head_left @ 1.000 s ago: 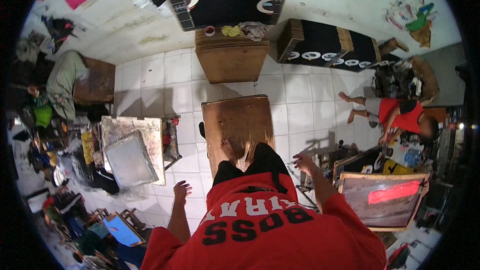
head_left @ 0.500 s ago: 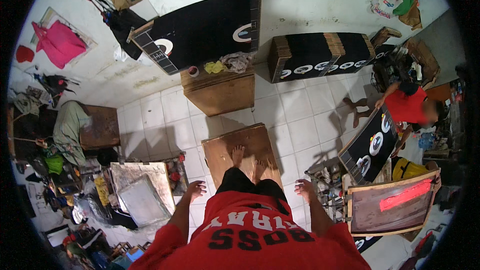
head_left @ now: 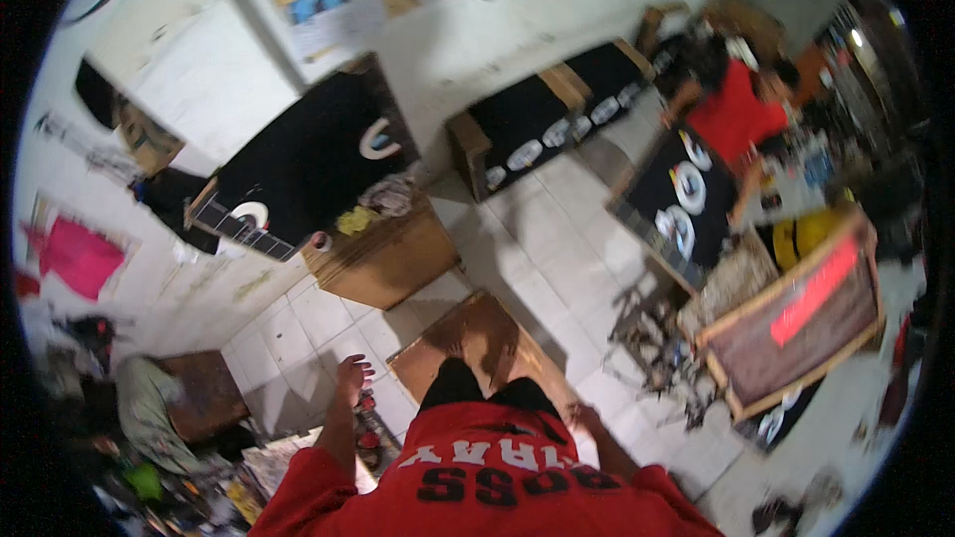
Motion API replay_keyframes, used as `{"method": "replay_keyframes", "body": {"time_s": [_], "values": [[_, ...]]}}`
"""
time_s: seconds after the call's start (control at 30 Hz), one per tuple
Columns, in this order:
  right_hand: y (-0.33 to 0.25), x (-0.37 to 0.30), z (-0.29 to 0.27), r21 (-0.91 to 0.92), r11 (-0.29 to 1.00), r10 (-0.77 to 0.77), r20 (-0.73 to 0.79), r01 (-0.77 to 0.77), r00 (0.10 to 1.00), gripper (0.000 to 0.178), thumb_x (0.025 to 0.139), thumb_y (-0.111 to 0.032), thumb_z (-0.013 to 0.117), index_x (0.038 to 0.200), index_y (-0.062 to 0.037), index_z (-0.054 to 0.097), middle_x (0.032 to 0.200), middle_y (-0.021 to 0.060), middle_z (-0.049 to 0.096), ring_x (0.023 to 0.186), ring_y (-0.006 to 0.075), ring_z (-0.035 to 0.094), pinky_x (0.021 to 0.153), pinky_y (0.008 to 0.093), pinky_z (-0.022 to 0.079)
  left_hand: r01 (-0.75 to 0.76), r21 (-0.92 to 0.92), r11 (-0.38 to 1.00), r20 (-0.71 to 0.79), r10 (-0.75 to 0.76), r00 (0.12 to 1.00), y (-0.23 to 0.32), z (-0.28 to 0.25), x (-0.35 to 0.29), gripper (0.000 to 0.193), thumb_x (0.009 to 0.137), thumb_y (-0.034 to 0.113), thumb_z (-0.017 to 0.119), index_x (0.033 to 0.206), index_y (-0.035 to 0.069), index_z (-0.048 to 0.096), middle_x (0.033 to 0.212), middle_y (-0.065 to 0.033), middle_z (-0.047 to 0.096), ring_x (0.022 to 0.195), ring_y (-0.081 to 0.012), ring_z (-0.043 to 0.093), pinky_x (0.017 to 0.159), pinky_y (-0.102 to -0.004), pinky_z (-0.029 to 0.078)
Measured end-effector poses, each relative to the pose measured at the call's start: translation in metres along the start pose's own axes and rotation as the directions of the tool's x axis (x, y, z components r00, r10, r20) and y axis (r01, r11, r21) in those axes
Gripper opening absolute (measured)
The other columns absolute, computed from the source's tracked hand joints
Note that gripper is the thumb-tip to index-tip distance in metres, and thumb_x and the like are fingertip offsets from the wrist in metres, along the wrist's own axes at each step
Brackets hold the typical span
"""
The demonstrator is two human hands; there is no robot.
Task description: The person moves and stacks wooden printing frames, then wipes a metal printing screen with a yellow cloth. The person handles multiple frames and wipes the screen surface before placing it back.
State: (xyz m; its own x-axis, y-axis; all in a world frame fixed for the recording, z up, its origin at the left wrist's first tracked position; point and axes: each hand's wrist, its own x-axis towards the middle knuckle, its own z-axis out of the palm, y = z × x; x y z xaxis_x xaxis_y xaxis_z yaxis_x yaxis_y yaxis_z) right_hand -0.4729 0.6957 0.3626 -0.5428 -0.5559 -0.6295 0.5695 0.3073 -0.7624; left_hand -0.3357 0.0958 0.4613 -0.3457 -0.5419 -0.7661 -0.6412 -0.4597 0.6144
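Observation:
My left hand (head_left: 353,378) hangs out to the left of my body, open with its fingers apart and nothing in it. Beside my right thigh is my right hand (head_left: 587,418); it is slightly blurred, its fingers look loosely open, and it holds nothing I can see. Both feet rest on a brown wooden platform (head_left: 532,343) on the tiled floor. Ahead to the left, a large black panel with white ring prints (head_left: 308,159) leans over a brown stack (head_left: 383,254) that carries a yellow cloth (head_left: 354,220), a grey rag (head_left: 391,196) and a tape roll (head_left: 319,242).
Stacked black printed panels (head_left: 527,129) stand along the far wall. At right, a person in red (head_left: 736,114) holds a printed black panel (head_left: 676,199). Nearer is a wooden-framed screen with a red streak (head_left: 796,323). Clutter and a draped cloth (head_left: 149,408) lie at left.
My view has swung to the right, shifting the room in the picture. My left hand has risen forward; my right hand has come in closer to my thigh.

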Motion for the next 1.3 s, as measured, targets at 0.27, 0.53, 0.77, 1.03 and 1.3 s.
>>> {"method": "replay_keyframes", "body": {"time_s": [0.27,0.53,0.77,1.03,1.3], "values": [[-0.047,-0.108,0.081,0.287,0.951,0.28,-0.657,-0.111,0.7,0.032,0.081,-0.005,0.042,0.108,-0.0015,0.059,0.08,0.0121,0.065,0.062,0.0158,0.062,0.052,0.0273,0.05,0.022,0.632,0.774,0.428,-0.373,0.823,-0.024,0.11,0.013,0.03,0.087,0.003,0.043,0.117,0.004,0.048,0.093,-0.0127,0.061,0.072,-0.022,0.062,0.055,-0.0331,0.049],[0.07,-0.214,0.224,0.666,0.669,0.711,-0.446,-0.33,0.543,0.032,0.079,-0.005,0.051,0.11,-0.0039,0.058,0.083,0.0136,0.067,0.059,0.014,0.062,0.043,0.0259,0.048,-0.295,0.546,0.784,0.568,-0.088,0.818,0.062,0.213,0.042,0.027,0.087,0.013,0.044,0.112,0.005,0.051,0.089,-0.0097,0.06,0.072,-0.0179,0.061,0.057,-0.0314,0.05],[0.15,-0.246,0.328,0.747,0.661,0.639,-0.609,0.07,0.47,0.033,0.076,-0.008,0.051,0.108,-0.002,0.059,0.079,0.0125,0.066,0.064,0.0171,0.064,0.054,0.0286,0.052,-0.351,0.62,0.702,0.596,-0.13,0.792,0.038,0.311,-0.013,0.027,0.084,0.006,0.047,0.11,0.001,0.052,0.088,-0.0108,0.061,0.072,-0.0196,0.062,0.056,-0.0307,0.051],[0.146,-0.244,0.377,0.844,0.434,0.805,-0.52,0.315,0.286,0.032,0.077,-0.012,0.055,0.105,0.0049,0.059,0.07,0.0095,0.065,0.054,0.013,0.057,0.049,0.0284,0.047,-0.74,0.636,0.22,0.711,-0.54,0.45,-0.094,0.454,-0.129,0.029,0.084,0.008,0.054,0.113,0.001,0.055,0.094,-0.011,0.062,0.077,-0.0201,0.064,0.057,-0.0296,0.051],[0.16,-0.234,0.415,0.606,0.183,0.623,-0.681,0.774,0.386,0.038,0.084,-0.021,0.051,0.111,0.0052,0.053,0.11,0.015,0.059,0.097,0.0257,0.057,0.091,0.0393,0.043,-0.755,0.591,0.285,0.797,-0.352,0.491,-0.087,0.533,-0.201,0.031,0.086,0.011,0.053,0.116,0.005,0.05,0.1,-0.0105,0.061,0.079,-0.0192,0.063,0.064,-0.0298,0.05]]}}
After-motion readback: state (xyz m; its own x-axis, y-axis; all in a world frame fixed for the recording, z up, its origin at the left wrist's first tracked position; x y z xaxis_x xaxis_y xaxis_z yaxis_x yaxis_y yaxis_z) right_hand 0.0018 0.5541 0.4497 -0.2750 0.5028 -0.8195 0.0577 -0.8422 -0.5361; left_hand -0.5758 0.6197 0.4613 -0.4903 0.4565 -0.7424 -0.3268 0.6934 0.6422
